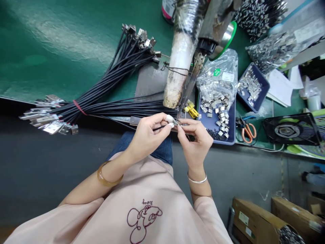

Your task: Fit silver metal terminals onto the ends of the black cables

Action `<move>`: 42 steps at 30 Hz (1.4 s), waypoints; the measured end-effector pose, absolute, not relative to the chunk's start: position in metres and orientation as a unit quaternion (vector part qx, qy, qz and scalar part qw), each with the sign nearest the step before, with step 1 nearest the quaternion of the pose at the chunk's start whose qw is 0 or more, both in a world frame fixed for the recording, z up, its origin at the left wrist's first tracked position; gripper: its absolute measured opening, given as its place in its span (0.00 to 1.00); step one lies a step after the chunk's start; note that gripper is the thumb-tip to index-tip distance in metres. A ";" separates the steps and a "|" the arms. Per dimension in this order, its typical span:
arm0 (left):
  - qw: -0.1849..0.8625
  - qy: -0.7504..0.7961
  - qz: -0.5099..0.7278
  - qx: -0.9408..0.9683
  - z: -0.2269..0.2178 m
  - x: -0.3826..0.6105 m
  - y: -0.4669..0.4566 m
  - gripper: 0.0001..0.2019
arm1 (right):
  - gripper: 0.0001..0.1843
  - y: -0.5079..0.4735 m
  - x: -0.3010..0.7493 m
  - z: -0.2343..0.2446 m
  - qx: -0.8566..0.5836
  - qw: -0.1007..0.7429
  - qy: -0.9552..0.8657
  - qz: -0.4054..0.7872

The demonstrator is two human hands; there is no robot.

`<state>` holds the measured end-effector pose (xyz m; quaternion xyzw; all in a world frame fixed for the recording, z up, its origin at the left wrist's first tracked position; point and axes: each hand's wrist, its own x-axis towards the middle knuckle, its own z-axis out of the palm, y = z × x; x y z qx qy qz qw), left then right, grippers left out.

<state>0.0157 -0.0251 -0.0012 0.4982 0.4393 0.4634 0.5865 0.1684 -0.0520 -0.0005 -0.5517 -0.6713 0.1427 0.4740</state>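
Note:
My left hand (151, 134) is pinched round a thin black cable (159, 127) near its end, with white wraps on the fingertips. Touching that end, my right hand (195, 137) has thumb and finger closed at a small metal connector (175, 123); what exactly lies between them is too small to make out. Just behind the hands lie the loose ends of a black cable bundle (101, 88), tied by a red band (80, 107) and tipped with metal plugs. A blue tray (231, 138) of small metal shells (223, 118) stands right of my right hand.
A plastic-wrapped nozzle (176, 73) hangs close above the hands, beside a metal rod (191, 81). Yellow cutters (192, 110) lie behind my right hand. Farther right are a smaller blue bin (265, 86), orange-handled scissors (248, 132) and a black fan (291, 129). Cardboard boxes (256, 220) stand below.

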 end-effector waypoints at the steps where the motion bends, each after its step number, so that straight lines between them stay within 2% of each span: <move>1: 0.581 0.443 0.465 0.500 -0.002 0.017 -0.025 0.03 | 0.05 -0.051 0.169 -0.001 -0.547 0.469 -0.684 0.117; 14: 0.548 0.448 0.475 0.522 -0.004 0.018 -0.022 0.05 | 0.07 -0.045 0.168 0.000 -0.528 0.460 -0.712 0.053; 21: 0.552 0.449 0.472 0.521 -0.005 0.018 -0.025 0.04 | 0.10 -0.049 0.169 -0.001 -0.503 0.416 -0.757 -0.020; 36: 0.598 0.413 0.437 0.530 0.001 0.009 -0.021 0.03 | 0.09 -0.054 0.178 -0.003 -0.478 0.401 -0.781 0.003; 39: 0.590 0.395 0.425 0.562 0.005 -0.001 -0.020 0.03 | 0.08 -0.060 0.180 -0.004 -0.497 0.461 -0.728 0.100; 41: 0.575 0.349 0.405 0.619 0.007 -0.008 -0.020 0.04 | 0.05 -0.062 0.181 -0.002 -0.518 0.488 -0.657 0.249; 42: 0.570 0.319 0.390 0.649 0.008 -0.011 -0.020 0.05 | 0.05 -0.064 0.182 -0.001 -0.519 0.475 -0.630 0.328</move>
